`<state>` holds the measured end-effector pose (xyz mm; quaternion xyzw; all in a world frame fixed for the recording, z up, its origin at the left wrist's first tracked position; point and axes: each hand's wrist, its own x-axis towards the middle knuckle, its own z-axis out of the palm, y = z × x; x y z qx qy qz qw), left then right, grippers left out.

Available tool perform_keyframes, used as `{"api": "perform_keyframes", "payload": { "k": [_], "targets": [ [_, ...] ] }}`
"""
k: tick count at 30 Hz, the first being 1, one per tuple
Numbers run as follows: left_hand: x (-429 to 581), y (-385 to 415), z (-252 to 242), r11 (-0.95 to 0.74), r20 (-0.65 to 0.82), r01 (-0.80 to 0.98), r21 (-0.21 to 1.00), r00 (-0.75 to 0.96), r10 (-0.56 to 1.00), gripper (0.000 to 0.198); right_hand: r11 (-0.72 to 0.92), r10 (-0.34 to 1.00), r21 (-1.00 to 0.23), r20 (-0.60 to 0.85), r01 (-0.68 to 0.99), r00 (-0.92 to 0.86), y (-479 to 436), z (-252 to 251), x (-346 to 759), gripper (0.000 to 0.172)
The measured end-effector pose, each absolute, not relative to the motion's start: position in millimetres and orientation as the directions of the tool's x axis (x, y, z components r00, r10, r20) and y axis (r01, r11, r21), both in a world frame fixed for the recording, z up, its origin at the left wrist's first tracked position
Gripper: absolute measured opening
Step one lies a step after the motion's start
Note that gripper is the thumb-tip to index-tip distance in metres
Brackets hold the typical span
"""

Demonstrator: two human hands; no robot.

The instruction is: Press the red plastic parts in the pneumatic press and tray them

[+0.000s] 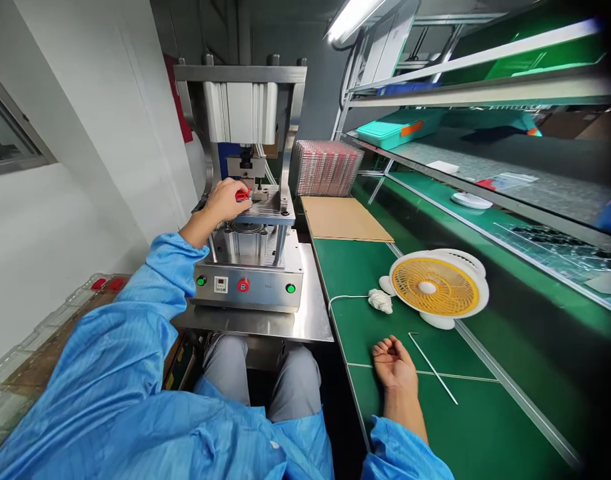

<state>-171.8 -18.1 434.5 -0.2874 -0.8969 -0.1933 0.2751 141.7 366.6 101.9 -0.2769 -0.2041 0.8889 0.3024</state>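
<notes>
My left hand (226, 200) reaches onto the ridged metal plate of a benchtop press (269, 212). Its fingers are closed on a small red plastic part (242, 195), partly hidden by them, beside the metal fixture block (260, 195). Above it hangs the press head (246, 160), a little apart from the fingers. My right hand (395, 363) rests palm up on the green table mat (345, 270), fingers loosely curled, thumb apart, nothing in it. Just right of that hand lies a thin white hooked rod (435, 371).
A white and yellow fan (430, 287) stands on the mat, with a bundled white cord (381, 301). Behind lie a cardboard sheet (345, 219) and stacked clear trays with red contents (329, 167). Clear trays (15, 353) stand at my left. A shelf (485, 190) overhangs the right side.
</notes>
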Motion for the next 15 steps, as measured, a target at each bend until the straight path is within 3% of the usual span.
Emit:
{"api": "perform_keyframes", "payload": {
  "k": [7,15],
  "targets": [
    [-188.0,-13.9,461.6,0.831,0.401,0.547,0.104,-0.787,0.468,0.033,-0.743,0.631,-0.539,-0.362,-0.398,-0.687,369.6,100.0,140.0,0.019],
    [-175.0,-9.2,465.5,0.867,0.37,0.478,0.141,-0.838,0.402,0.019,-0.738,0.637,-0.548,-0.37,-0.394,-0.676,368.5,102.2,140.6,0.018]
  ]
}}
